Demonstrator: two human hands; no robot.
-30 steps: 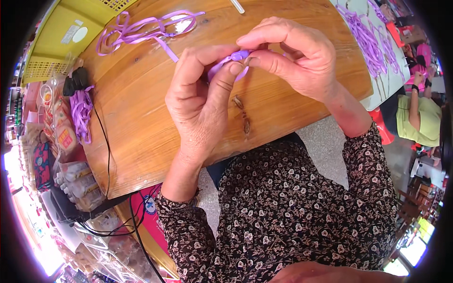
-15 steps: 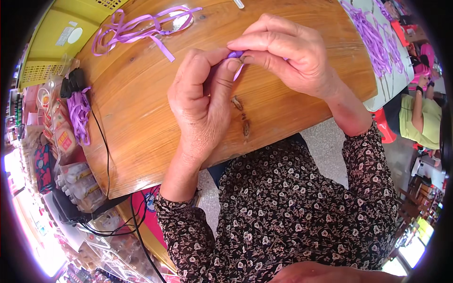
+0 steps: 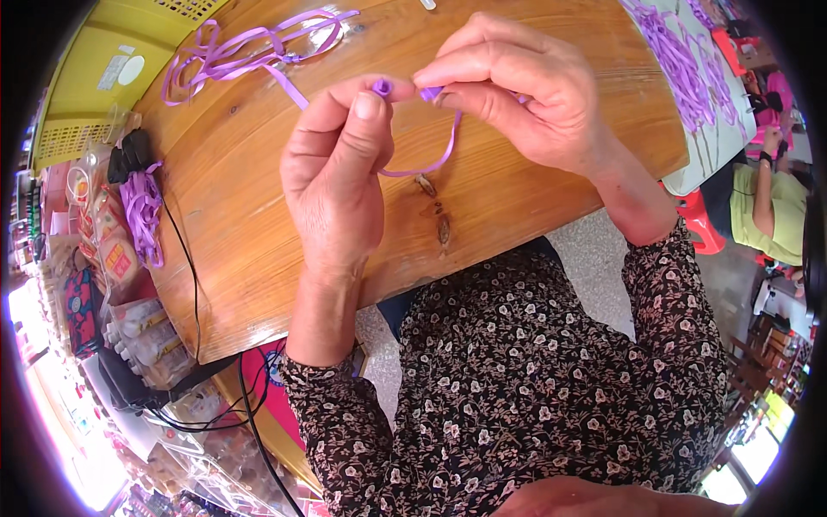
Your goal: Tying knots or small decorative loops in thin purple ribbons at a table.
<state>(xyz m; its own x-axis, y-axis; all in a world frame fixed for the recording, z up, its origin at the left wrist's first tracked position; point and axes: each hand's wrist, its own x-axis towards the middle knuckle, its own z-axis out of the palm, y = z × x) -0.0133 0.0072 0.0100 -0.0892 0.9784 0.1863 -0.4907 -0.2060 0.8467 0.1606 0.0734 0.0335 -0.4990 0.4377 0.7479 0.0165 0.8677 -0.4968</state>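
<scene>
My left hand (image 3: 332, 172) pinches a small purple plastic piece (image 3: 382, 87), which looks like one half of a clasp, between thumb and forefinger. Just to its right, my right hand (image 3: 534, 99) grips another small purple piece (image 3: 431, 92) in its fingertips. A narrow gap separates the two pieces. Below them a thin purple strap (image 3: 448, 151) hangs in a curve from the right hand toward the left palm, where its end is hidden. On the table's far left side lies a looped purple lanyard (image 3: 228, 65).
Both hands are above a wooden table (image 3: 534, 207). A yellow plastic crate (image 3: 95, 82) stands at the far left. Many purple straps (image 3: 676, 69) cover a white surface at the right, and a purple bundle (image 3: 140, 211) hangs at the left edge. Beyond, a person (image 3: 767, 202) wears yellow-green.
My hands were together around one purple piece. Now my left hand has drawn away to the left, two separate pieces show, and the strap hangs visible between the hands.
</scene>
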